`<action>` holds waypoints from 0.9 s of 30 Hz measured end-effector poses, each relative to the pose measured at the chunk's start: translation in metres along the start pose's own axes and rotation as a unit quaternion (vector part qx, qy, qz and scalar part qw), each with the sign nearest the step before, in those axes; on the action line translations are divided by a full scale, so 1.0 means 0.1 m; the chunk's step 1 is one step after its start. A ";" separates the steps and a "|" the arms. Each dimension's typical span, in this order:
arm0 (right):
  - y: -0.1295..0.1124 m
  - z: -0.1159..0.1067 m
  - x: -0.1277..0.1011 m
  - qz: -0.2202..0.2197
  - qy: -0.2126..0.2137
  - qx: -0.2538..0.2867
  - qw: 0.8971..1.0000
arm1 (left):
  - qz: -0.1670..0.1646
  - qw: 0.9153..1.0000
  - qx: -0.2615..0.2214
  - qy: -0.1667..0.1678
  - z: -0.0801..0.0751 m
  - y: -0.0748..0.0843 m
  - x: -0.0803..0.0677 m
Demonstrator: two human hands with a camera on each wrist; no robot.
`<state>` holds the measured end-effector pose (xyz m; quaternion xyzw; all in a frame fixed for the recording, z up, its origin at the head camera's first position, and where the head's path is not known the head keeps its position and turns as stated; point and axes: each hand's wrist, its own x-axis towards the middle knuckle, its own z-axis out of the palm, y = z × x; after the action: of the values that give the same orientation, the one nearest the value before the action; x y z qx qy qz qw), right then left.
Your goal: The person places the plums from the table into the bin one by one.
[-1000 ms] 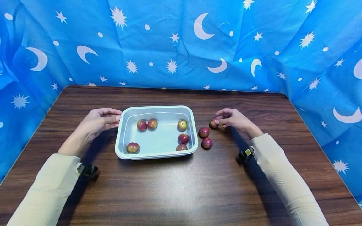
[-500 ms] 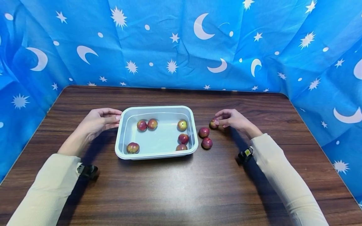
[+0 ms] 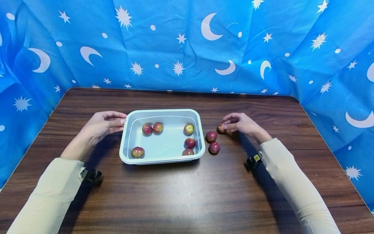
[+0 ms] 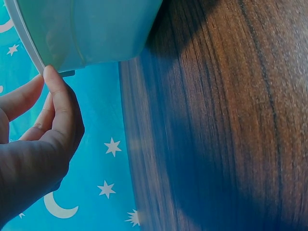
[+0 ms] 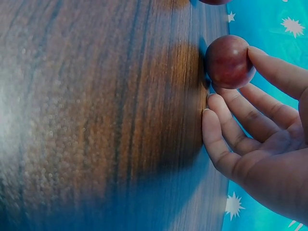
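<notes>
Step in hand, judged: picking the far plum [image 5: 230,61] off the table [image 3: 181,195] w/ right hand [image 3: 242,123] while left hand [image 3: 102,126] steadies the tub [image 3: 125,136].

To do well:
- Close thumb + index fully round the fruit before lifting; round & smooth, likely to roll if nudged sideways.
- Lift straight up, clear the two loose plums [image 3: 211,136] [image 3: 214,148] lying just beside the tub's right wall.
- Carry over the rim, set down low in a free spot; six plums already inside, e.g. one at front-left corner [image 3: 137,152], others along back & right side.
- Keep left fingertips on the rim so the tub doesn't skid.

Pose:
- Right hand: palm turned inward, fingers lightly curled, thumb + index tip pinching the plum from either side, other fingers resting w/ tips on the wood. Fruit on table, right of tub & a bit behind the two loose ones.
- Left hand: fingers bent, tips touching the tub's left rim [image 4: 29,45]; a light touch, not a wrap-round grip.
- Hands well apart, tub between. Both forearms in cream sleeves, low over table.
</notes>
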<state>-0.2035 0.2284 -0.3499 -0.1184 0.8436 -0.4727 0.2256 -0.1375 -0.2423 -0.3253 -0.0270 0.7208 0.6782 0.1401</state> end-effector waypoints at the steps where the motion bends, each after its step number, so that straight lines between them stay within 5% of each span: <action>1: 0.00 0.00 0.00 -0.001 -0.001 0.000 1.000 | -0.001 1.000 0.001 0.000 0.00 0.00 0.00; 27: -0.01 0.01 -0.01 0.009 0.006 0.008 1.000 | -0.004 1.000 0.010 0.002 0.00 0.00 0.00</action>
<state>-0.2019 0.2280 -0.3488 -0.1068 0.8420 -0.4781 0.2259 -0.1379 -0.2426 -0.3257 -0.0298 0.7279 0.6703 0.1415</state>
